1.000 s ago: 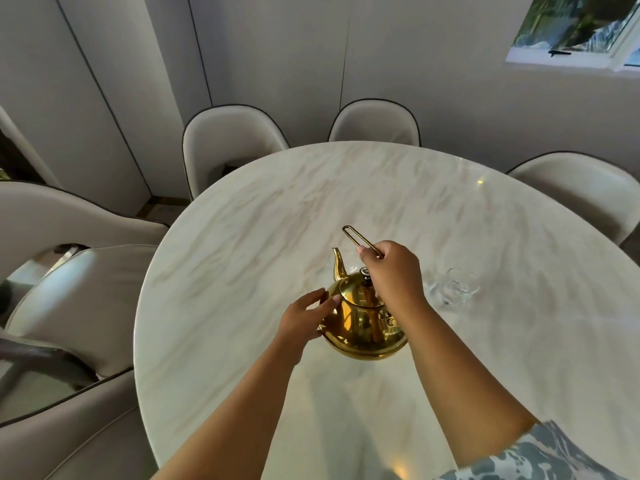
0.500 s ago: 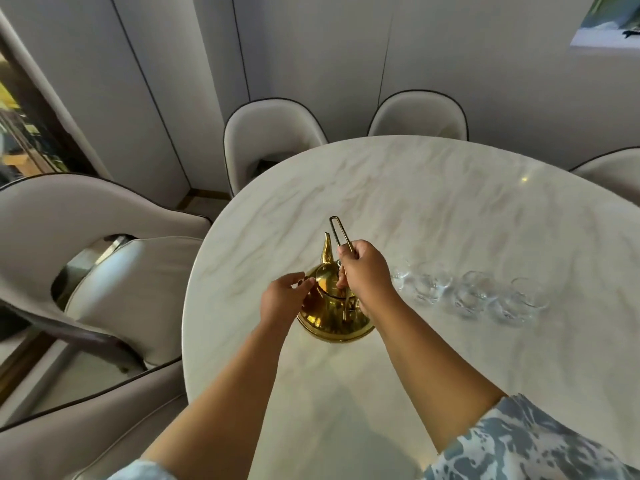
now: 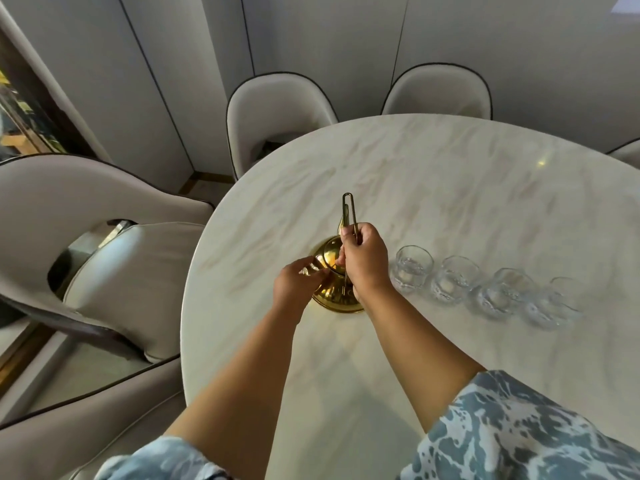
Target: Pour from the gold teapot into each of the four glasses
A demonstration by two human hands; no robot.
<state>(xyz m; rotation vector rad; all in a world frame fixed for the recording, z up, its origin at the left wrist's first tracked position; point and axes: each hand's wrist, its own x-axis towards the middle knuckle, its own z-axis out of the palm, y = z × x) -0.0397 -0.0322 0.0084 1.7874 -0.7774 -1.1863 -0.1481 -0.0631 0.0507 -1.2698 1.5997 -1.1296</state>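
The gold teapot [image 3: 333, 292] stands on the marble table [image 3: 433, 188], its spout pointing away from me. My right hand [image 3: 365, 259] is closed around its tall wire handle. My left hand [image 3: 297, 284] pinches the lid at the pot's top left side. To the right of the pot, several clear glasses stand in a row: the nearest glass [image 3: 410, 269] close to my right wrist, then a second glass [image 3: 454, 279], a third glass [image 3: 504, 292] and the far right glass [image 3: 554, 303].
Padded beige chairs ring the table: two at the far side [image 3: 277, 105] [image 3: 438, 90] and a large chair at the left [image 3: 104, 202]. A grey panelled wall stands behind them. The table edge curves close on the left.
The view has swung left and down, bringing all the glasses into sight. My left hand has moved from the pot's side up to its lid. My right hand stays on the handle.
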